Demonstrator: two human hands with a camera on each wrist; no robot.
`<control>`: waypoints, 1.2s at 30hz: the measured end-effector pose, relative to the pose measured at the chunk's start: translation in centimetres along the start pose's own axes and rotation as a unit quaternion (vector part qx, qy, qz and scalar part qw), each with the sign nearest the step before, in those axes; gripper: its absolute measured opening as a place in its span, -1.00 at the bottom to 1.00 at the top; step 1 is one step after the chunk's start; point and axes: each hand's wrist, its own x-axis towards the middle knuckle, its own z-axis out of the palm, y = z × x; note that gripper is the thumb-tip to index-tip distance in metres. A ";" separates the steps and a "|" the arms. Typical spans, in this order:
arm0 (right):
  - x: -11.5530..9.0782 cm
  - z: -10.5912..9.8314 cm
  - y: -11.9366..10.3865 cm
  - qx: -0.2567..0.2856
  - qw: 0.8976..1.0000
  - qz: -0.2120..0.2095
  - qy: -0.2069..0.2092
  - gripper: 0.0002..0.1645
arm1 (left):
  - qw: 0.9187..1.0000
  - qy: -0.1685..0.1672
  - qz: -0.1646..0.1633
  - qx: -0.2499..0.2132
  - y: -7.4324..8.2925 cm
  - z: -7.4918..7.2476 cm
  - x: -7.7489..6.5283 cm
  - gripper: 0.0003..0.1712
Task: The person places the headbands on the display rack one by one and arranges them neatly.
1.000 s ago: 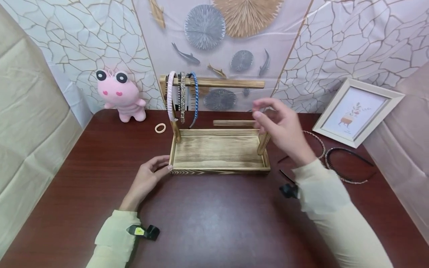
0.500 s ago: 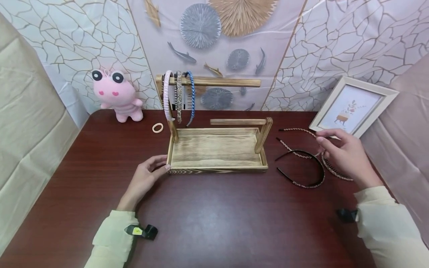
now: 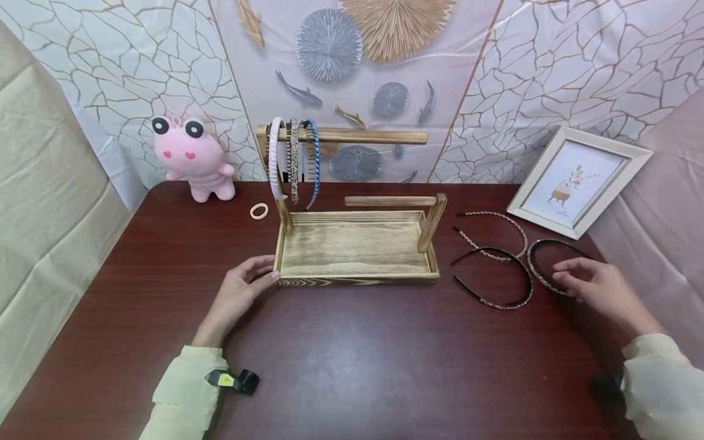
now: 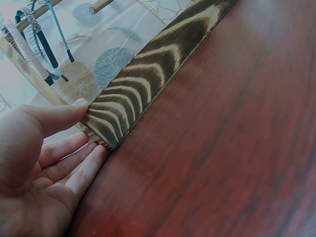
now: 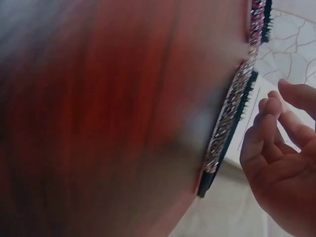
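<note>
headband (image 3: pixel 531 266), right of frame: likely light, springy, best pinched mid-arc | right hand (image 3: pixel 599 290) loosely curved beside it, nothing held | rack (image 3: pixel 357 280), mid-frame: corner gripped by left hand (image 3: pixel 236 294)

In the head view, a pink plush toy (image 3: pixel 192 156) stands upper left, with a pale ring (image 3: pixel 266 211) below right of it; a cream-framed picture (image 3: pixel 580 177) is upper right, a fish-printed wall hanging (image 3: pixel 329 46) top centre.

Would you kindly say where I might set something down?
Bare table: before the wooden stand, between the left hand and right hand; also left of the left hand. Crowded: right of the stand, where headbands lie near the picture frame.
</note>
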 end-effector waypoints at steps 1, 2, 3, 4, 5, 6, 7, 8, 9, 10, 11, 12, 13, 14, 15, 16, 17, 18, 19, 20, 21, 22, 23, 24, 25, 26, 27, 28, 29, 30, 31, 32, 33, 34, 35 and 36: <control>-0.1 0.0 0.3 0.002 1.000 0.000 -0.009 -0.71 | 1.000 0.000 0.000 0.000 0.0 0.0 0.0 -0.44; -0.1 0.0 0.5 0.005 1.000 0.001 -0.017 -0.72 | 1.000 -0.001 0.001 -0.001 0.1 0.0 0.0 -0.43; -0.2 0.0 0.7 0.006 1.000 0.000 -0.024 -0.73 | 1.000 -0.001 0.001 -0.002 0.1 0.0 0.0 -0.43; -0.2 0.1 0.8 0.003 0.999 -0.002 -0.032 -0.74 | 1.000 -0.001 0.001 -0.003 0.1 0.0 -0.1 -0.43; -0.3 0.1 0.9 0.000 0.999 -0.003 -0.038 -0.74 | 1.000 -0.001 0.001 -0.004 0.1 -0.1 -0.1 -0.43; -0.3 0.2 1.0 0.000 0.999 -0.006 -0.044 -0.74 | 1.000 -0.001 0.001 -0.005 0.2 -0.1 -0.1 -0.43; -0.3 0.3 1.1 0.000 0.999 -0.008 -0.049 -0.75 | 1.000 -0.001 0.000 -0.005 0.2 -0.1 -0.1 -0.43; -0.3 0.3 1.1 -0.007 0.999 -0.011 -0.050 -0.74 | 1.000 0.000 -0.001 -0.005 0.1 -0.1 -0.1 -0.43; -0.3 0.4 1.1 -0.016 0.998 -0.014 -0.052 -0.74 | 1.000 0.000 -0.001 -0.004 0.1 -0.1 -0.1 -0.44; -0.3 0.4 1.1 -0.023 0.998 -0.016 -0.054 -0.74 | 1.000 0.001 -0.002 -0.003 0.1 -0.1 -0.1 -0.44; -0.3 0.5 1.1 -0.028 0.998 -0.017 -0.055 -0.74 | 1.000 0.002 -0.002 -0.003 0.1 -0.1 -0.1 -0.44; -0.3 0.5 1.1 -0.032 0.998 -0.017 -0.055 -0.75 | 1.000 0.001 -0.002 -0.002 0.1 -0.1 -0.1 -0.44; -0.3 0.5 1.1 -0.036 0.998 -0.019 -0.056 -0.75 | 1.000 0.002 -0.002 -0.002 0.1 -0.1 -0.1 -0.44; -0.3 0.5 1.1 -0.040 0.997 -0.020 -0.056 -0.77 | 1.000 0.002 -0.002 -0.001 0.1 -0.1 -0.1 -0.45; -0.3 0.6 1.1 -0.043 0.997 -0.020 -0.056 -0.78 | 1.000 0.002 -0.002 -0.001 0.1 -0.1 -0.1 -0.45; -0.3 0.5 1.1 -0.046 0.997 -0.019 -0.055 -0.80 | 1.000 0.001 -0.001 0.000 0.1 -0.1 -0.1 -0.45; -0.3 0.5 1.1 -0.049 0.997 -0.018 -0.055 -0.81 | 1.000 0.001 0.000 0.000 0.1 0.0 0.0 -0.45; -0.3 0.5 1.2 -0.053 0.997 -0.018 -0.053 -0.82 | 1.000 0.001 0.000 -0.001 0.1 0.0 0.0 -0.45; -0.3 0.5 1.2 -0.058 0.997 -0.018 -0.051 -0.83 | 1.000 0.000 0.000 -0.001 0.1 0.0 0.0 -0.45; -0.3 0.5 1.2 -0.062 0.997 -0.017 -0.049 -0.84 | 1.000 0.000 0.001 -0.002 0.1 0.0 0.0 -0.45; -0.3 0.5 1.2 -0.066 0.997 -0.017 -0.046 -0.85 | 1.000 0.000 0.001 -0.003 0.1 0.0 0.1 -0.45; -0.3 0.5 1.2 -0.067 0.997 -0.018 -0.043 -0.86 | 1.000 0.000 0.001 -0.003 0.1 0.0 0.1 -0.44; -0.3 0.4 1.3 -0.069 0.997 -0.019 -0.038 -0.87 | 1.000 0.001 0.000 -0.004 0.1 0.0 0.1 -0.44; -0.3 0.4 1.3 -0.071 0.997 -0.019 -0.032 -0.87 | 1.000 0.001 0.000 -0.004 0.1 0.0 0.1 -0.44; -0.3 0.3 1.3 -0.069 0.997 -0.020 -0.027 -0.88 | 1.000 0.002 0.000 -0.004 0.0 0.0 0.1 -0.44; -0.4 0.2 1.2 -0.067 0.997 -0.021 -0.019 -0.88 | 1.000 0.003 0.000 -0.004 0.0 0.0 0.1 -0.44; -0.4 0.1 1.2 -0.064 0.998 -0.022 -0.011 -0.88 | 1.000 0.003 0.000 -0.004 0.0 0.0 0.1 -0.45; -0.5 0.0 1.1 -0.061 0.998 -0.021 -0.002 -0.87 | 1.000 0.002 0.000 -0.004 0.0 0.0 0.0 -0.45; -0.6 -0.2 1.0 -0.057 0.998 -0.021 0.010 -0.86 | 1.000 0.001 0.000 -0.004 0.0 0.0 0.0 -0.45; -0.8 -0.4 0.9 -0.053 0.998 -0.022 0.020 -0.85 | 1.000 0.000 0.000 -0.004 0.0 0.0 0.0 -0.45; -0.9 -0.6 0.7 -0.048 0.998 -0.023 0.031 -0.84 | 1.000 0.000 0.000 -0.004 0.0 0.0 0.0 -0.45; -1.0 -0.8 0.5 -0.043 0.998 -0.022 0.041 -0.83 | 1.000 -0.001 0.001 -0.003 0.1 0.0 0.0 -0.45; -1.1 -1.0 0.3 -0.037 0.998 -0.019 0.052 -0.82 | 1.000 -0.002 0.000 -0.002 0.1 0.1 -0.1 -0.45; -1.2 -1.3 0.0 -0.028 0.998 -0.016 0.062 -0.83 | 1.000 -0.001 0.000 -0.001 0.1 0.1 -0.1 -0.45; -1.2 -1.5 -0.2 -0.017 0.997 -0.012 0.071 -0.85 | 1.000 -0.001 0.000 0.000 0.1 0.1 -0.1 -0.45; -1.2 -1.7 -0.4 -0.008 0.997 -0.008 0.078 -0.89 | 1.000 -0.001 0.001 0.001 0.2 0.1 -0.1 -0.45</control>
